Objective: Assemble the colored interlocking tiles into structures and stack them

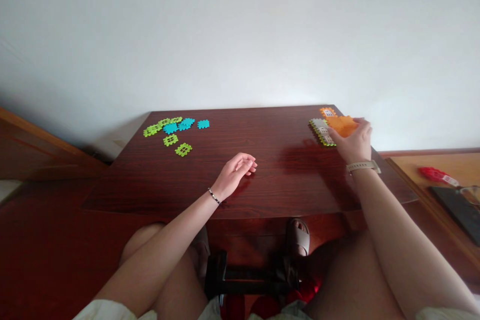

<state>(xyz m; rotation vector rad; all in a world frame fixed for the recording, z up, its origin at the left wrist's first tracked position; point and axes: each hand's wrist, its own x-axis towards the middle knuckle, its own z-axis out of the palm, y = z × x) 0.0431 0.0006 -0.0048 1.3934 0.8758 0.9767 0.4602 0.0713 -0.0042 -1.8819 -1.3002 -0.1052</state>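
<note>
Now your right hand point(352, 142) sits at the far right of the desk point(270, 135), its fingers point(362, 127) bunched and pinching a slightly blurred orange plastic tile point(343, 126). Just left of those fingers lies a grey-and-green tile point(321, 131) printed with a house front, its windows clear but any small print unreadable. Beyond the same fingers, at the desk's far corner, is a smaller orange tile point(328, 112) with a printed window. A pale watch strap point(363, 166) circles your right wrist.

Your left hand point(234, 175) rests on the desk, its fingers point(249, 164) loosely curled and holding nothing, with a beaded bracelet point(213, 196) at the wrist. Up and left of those fingers, well apart from them, lie lime-green tiles point(152, 130) and cyan tiles point(183, 124), some overlapping. Nearer them sit two green window-patterned tiles point(183, 149).
</note>
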